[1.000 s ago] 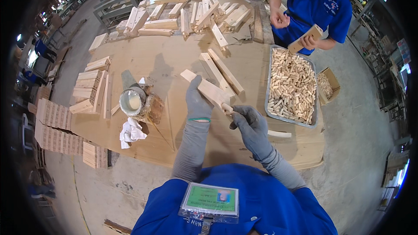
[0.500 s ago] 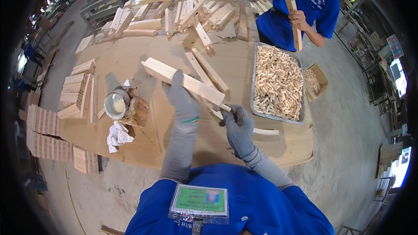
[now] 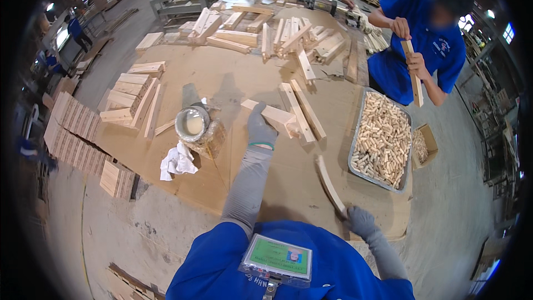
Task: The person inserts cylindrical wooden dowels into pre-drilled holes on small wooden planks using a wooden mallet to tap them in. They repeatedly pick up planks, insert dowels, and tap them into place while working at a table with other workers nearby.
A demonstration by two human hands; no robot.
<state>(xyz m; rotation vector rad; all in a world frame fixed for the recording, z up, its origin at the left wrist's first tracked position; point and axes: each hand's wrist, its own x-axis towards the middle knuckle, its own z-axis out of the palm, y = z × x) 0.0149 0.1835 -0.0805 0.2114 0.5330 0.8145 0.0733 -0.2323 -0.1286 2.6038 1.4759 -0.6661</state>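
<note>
My left hand (image 3: pixel 261 129), in a grey glove, is closed around a pale wooden block (image 3: pixel 277 115) above the table, near the middle. Its near end points right, toward two long wooden pieces (image 3: pixel 300 110) lying side by side. At the table's front edge my gloved right hand (image 3: pixel 361 221) grips the lower end of a slim, curved wooden stick (image 3: pixel 328 184), which slants up and away to the left. Whether a dowel sits in the block's end is too small to tell. Left of my left hand stands a pot of pale glue (image 3: pixel 193 124).
A metal tray (image 3: pixel 352 153) full of dowels (image 3: pixel 380 139) lies at the right, with a dowel carton (image 3: pixel 426 145) beyond it. Crumpled white cloth (image 3: pixel 179 161) lies by the pot. Stacked blocks (image 3: pixel 130 95) stand left; loose pieces pile at the back. A co-worker (image 3: pixel 422 50) holds a wooden piece.
My right hand has left the dowel at the block's end and moved down right, taking hold of the curved stick. The stick has swung upright. My view has shifted left.
</note>
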